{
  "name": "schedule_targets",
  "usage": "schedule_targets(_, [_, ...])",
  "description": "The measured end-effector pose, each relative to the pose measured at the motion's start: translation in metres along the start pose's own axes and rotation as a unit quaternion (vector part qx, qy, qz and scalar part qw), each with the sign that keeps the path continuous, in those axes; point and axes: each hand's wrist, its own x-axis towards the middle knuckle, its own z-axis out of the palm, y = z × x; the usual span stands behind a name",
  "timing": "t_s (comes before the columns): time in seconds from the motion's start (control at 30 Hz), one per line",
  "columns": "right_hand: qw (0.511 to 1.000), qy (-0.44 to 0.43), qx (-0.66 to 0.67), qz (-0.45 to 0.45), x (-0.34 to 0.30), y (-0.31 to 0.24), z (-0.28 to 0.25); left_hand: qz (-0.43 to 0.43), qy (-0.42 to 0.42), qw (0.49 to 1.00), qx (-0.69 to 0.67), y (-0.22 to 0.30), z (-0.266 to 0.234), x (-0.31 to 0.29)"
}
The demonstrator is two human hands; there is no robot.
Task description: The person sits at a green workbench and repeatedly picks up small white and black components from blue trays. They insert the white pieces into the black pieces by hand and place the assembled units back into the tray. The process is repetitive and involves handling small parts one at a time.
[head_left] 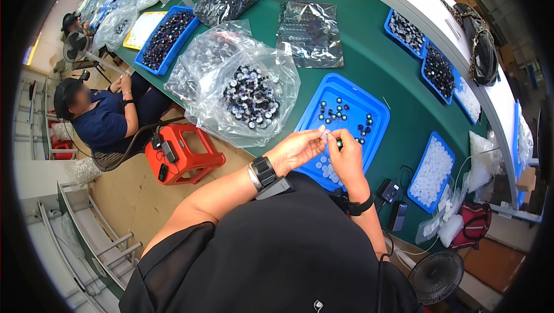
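Observation:
Above the near half of a blue tray, my left hand and my right hand meet fingertip to fingertip. Between them they pinch a small whitish, see-through piece, too small to name exactly. A dark shiny round piece shows by my right fingers; whether it is held I cannot tell. In the tray's far part lie several small dark round pieces with a greenish sheen. White translucent discs are gathered at its near end, partly hidden by my right hand.
Left of the tray sits an open clear bag of dark and clear pieces. Beyond are a flat dark bag and a blue tray of dark pieces. A tray of white discs stands right. A seated person is left, near a red stool.

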Motion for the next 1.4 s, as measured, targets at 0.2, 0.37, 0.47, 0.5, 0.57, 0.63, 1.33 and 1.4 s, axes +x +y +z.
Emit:
schedule_targets(0.2, [0.999, -0.014, 0.017, 0.025, -0.002, 0.001, -0.001, -0.004, 0.001, 1.000, -0.027, -0.002, -0.003, 0.001])
schedule_targets(0.37, [1.000, -0.008, 0.002, 0.014, -0.003, 0.002, 0.001, -0.001, -0.002, 1.000, 0.003, -0.004, -0.004, 0.002])
schedule_targets(0.47, [1.000, 0.010, -0.017, -0.010, -0.003, 0.004, 0.005, 0.012, 0.005, 0.999, 0.041, -0.005, -0.005, 0.002])
schedule_targets(0.5, [0.999, 0.019, -0.024, -0.020, -0.003, 0.005, 0.006, 0.017, 0.005, 0.999, 0.050, -0.004, -0.004, 0.001])
schedule_targets(0.57, [1.000, -0.005, -0.007, 0.008, -0.002, 0.005, 0.005, 0.026, 0.010, 0.998, 0.061, -0.003, 0.000, -0.001])
schedule_targets(0.63, [0.998, -0.034, 0.028, 0.054, -0.001, 0.005, 0.003, 0.033, 0.018, 0.997, 0.064, -0.001, 0.005, -0.004])
schedule_targets(1.33, [0.970, -0.110, 0.173, 0.127, -0.003, 0.027, 0.006, 0.165, 0.043, 0.917, 0.361, -0.007, 0.011, 0.000])
schedule_targets(1.4, [0.948, -0.095, 0.252, 0.167, 0.001, 0.016, 0.005, 0.183, 0.042, 0.894, 0.406, -0.005, 0.012, 0.001])
